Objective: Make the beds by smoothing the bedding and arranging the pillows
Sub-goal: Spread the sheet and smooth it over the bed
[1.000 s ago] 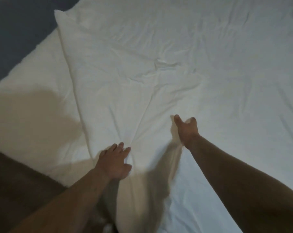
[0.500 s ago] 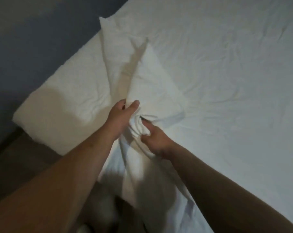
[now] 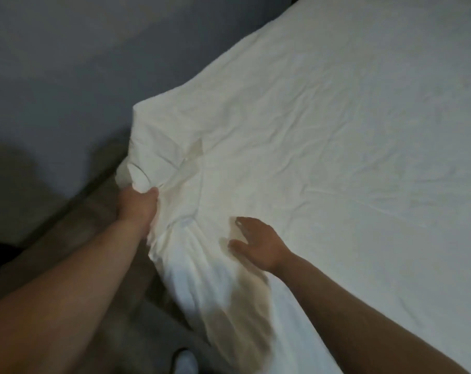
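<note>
White wrinkled bedding covers the bed and fills the right and upper part of the view. At the bed's near left corner my left hand grips a bunched fold of the bedding, its fingers hidden in the cloth. My right hand rests on the bedding just right of that, fingers spread and relaxed, pressing the cloth near the bed's edge. No pillow shows in this view.
A grey wall stands to the left of the bed. Brownish floor runs between wall and bed. A light-coloured shoe tip shows at the bottom edge.
Both hands had gathered a fold of bedding together. Now the bedding is drawn over the bed's corner, my left hand still grips it, and my right hand has let go and lies flat.
</note>
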Tool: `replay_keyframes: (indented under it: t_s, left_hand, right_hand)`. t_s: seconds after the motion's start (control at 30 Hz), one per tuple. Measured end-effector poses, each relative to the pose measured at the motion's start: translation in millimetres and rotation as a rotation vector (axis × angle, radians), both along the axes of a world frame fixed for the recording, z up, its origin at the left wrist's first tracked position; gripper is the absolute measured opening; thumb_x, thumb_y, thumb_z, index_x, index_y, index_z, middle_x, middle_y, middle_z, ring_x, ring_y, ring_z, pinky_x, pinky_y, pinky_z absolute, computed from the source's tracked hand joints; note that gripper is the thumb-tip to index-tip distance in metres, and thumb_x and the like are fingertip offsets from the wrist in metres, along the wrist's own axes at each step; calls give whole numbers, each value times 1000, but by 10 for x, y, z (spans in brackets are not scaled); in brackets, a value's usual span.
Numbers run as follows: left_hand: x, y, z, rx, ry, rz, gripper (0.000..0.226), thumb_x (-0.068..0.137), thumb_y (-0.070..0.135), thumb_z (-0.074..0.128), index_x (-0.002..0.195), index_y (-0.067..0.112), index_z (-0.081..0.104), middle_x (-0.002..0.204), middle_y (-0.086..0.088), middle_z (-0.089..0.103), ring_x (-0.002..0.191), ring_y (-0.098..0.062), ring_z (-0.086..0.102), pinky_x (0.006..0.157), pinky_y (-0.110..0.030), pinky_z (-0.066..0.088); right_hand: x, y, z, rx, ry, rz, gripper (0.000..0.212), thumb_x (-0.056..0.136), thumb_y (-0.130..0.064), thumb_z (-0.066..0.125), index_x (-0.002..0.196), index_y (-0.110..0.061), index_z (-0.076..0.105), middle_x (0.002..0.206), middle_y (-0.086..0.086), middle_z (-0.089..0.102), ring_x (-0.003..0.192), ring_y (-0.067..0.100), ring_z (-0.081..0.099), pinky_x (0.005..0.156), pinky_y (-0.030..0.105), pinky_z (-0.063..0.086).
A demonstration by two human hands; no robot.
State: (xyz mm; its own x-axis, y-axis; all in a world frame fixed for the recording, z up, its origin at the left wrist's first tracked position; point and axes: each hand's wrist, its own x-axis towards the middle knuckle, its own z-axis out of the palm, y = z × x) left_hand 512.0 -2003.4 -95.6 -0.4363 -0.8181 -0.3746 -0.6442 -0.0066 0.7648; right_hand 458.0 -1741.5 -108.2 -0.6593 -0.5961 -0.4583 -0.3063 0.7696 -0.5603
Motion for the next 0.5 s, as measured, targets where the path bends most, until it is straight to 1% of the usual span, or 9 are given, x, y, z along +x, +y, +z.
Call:
replay_keyframes:
  t_s: [0.1,0.13,0.2,0.23,0.3,0.33,0.4,0.43,0.5]
  left_hand:
    - [291,-494,-125,201,64,-51,35,92,16,58,125,4,57,109,-10,63,91,-23,59,80,-31,46]
    - [354,-575,-202,284,58,-49,32,94,14,55,124,1,57,104,-13,64,84,-24,59,77,-31,47]
    - [493,-682,-405,436,4,-17,22,97,14,48,112,2,59,96,-15,61,72,-24,56,71,-30,46]
    - [552,-726,-490,504,-6,22,20,98,19,46,106,8,60,100,-13,60,75,-24,55,71,-31,47]
    - [643,-857,-578,610,50,123,30,98,37,43,109,15,60,114,-6,59,97,-26,57,89,-41,49]
    - [672,-957,-615,628,96,145,41,94,51,42,106,17,60,116,-5,59,104,-25,56,96,-47,46]
    - [673,-1113,-651,628,159,171,64,76,78,45,95,19,61,111,-7,65,103,-26,61,95,-47,47]
    - [658,-1164,-662,604,162,142,69,70,79,53,101,18,62,112,-9,66,102,-27,62,94,-45,48]
    - [635,-1285,-717,354,73,9,62,78,46,72,127,12,54,126,-11,59,114,-31,58,98,-42,46]
  right_hand:
    - [348,-635,-262,116,-20,61,86,76,-74,39,149,-30,24,155,2,28,141,25,29,116,37,25]
    - [433,-812,-340,146,-13,63,89,71,-76,34,148,-34,23,154,2,28,139,28,32,113,40,29]
    - [532,-1063,-457,176,-47,67,82,76,-69,40,148,-33,24,154,1,27,140,28,30,114,41,28]
    - [552,-1145,-509,176,-59,47,77,80,-61,47,149,-30,27,154,1,29,140,27,30,115,40,27]
    - [545,-1268,-607,159,-1,-3,69,84,-50,51,147,-27,32,150,3,37,137,27,36,114,38,30]
    - [515,-1316,-651,159,37,-9,68,84,-50,49,146,-28,32,149,4,39,135,27,38,113,38,31]
    - [443,-1416,-676,154,62,11,68,83,-46,48,146,-26,33,147,8,40,134,30,38,113,38,29]
    - [388,-1465,-680,145,84,18,68,81,-44,46,145,-23,36,145,10,42,133,30,39,112,37,29]
    - [223,-1580,-665,126,169,-3,72,75,-44,40,143,-21,40,141,12,45,131,32,41,110,37,32]
